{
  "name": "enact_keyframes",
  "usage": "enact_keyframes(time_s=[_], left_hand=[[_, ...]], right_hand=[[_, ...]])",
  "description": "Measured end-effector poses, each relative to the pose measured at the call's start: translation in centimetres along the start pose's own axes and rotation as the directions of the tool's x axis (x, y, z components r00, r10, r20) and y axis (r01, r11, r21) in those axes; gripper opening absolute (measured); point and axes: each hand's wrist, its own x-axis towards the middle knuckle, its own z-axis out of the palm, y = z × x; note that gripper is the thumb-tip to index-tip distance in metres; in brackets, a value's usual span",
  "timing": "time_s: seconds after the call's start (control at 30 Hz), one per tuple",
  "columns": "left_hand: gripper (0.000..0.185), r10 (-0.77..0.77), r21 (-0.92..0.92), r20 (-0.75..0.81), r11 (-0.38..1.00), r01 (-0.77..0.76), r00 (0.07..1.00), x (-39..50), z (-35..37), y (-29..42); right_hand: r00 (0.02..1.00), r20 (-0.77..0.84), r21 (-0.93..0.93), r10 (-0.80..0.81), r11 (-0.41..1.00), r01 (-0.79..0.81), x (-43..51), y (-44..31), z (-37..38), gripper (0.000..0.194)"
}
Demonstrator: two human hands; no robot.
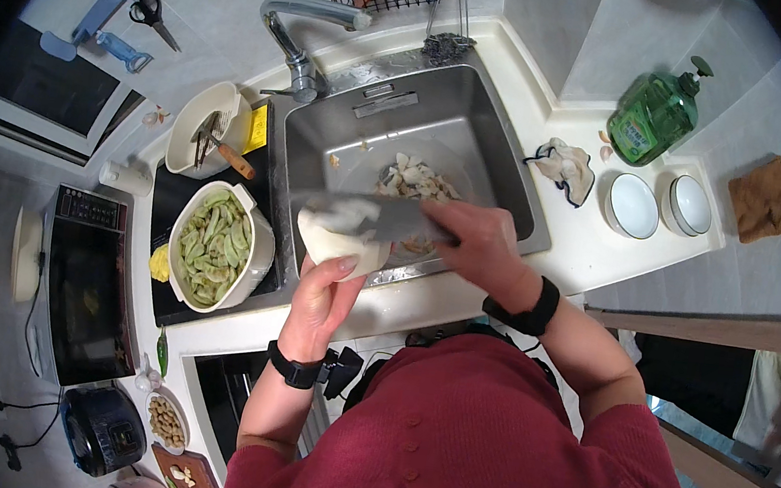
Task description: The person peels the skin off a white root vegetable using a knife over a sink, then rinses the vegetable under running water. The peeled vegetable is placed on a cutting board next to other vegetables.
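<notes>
My left hand point(327, 293) holds up a large pale, peeled vegetable point(346, 249) at the near left edge of the steel sink point(419, 130). My right hand point(481, 248) grips the handle of a broad kitchen knife point(401, 220), whose blurred blade lies across the top of the vegetable. Whitish and brownish cut pieces point(416, 180) lie below in the sink, seemingly in a clear bowl whose outline is faint. Left of the sink stands a cream basin point(264, 258) of green bean pods point(213, 244).
A chrome faucet point(299, 64) rises behind the sink. Another cream container point(186, 124) holds a wooden-handled utensil point(234, 160). At right are a cloth point(566, 170), a green soap bottle point(653, 119) and white bowls point(633, 206). A microwave point(92, 288) stands far left.
</notes>
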Motion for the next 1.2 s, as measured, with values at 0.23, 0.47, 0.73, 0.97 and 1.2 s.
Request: enact_keyframes(time_s=[0.23,0.47,0.73,0.97,1.2], left_hand=[[0.056,-0.089,-0.406,0.168,0.901,0.151,0.982,-2.6,-4.6,-0.5],[0.061,-0.013,0.056,-0.083,0.998,0.017,0.996,-3.4,-5.8,-1.8],[0.069,0.019,0.100,-0.060,0.995,-0.013,0.998,-0.5,-3.1,-1.5],[0.072,-0.050,0.024,0.051,0.999,0.049,0.997,-0.2,1.9,0.1],[0.054,-0.198,-0.782,0.236,0.542,0.307,0.951,0.3,-2.0,0.1]], right_hand=[[0.968,0.041,0.003,-0.247,0.969,0.247,0.4,-5.1,-1.6,0.044],[0.964,0.036,-0.006,-0.262,0.965,0.263,0.5,-5.2,-1.2,0.044],[0.994,0.080,-0.063,-0.080,0.994,0.086,-0.4,-0.2,0.5,0.041],[0.955,0.118,-0.161,0.273,0.954,-0.253,0.3,2.4,0.8,0.032],[0.981,0.060,-0.035,-0.186,0.982,0.188,0.7,-3.4,-1.9,0.041]])
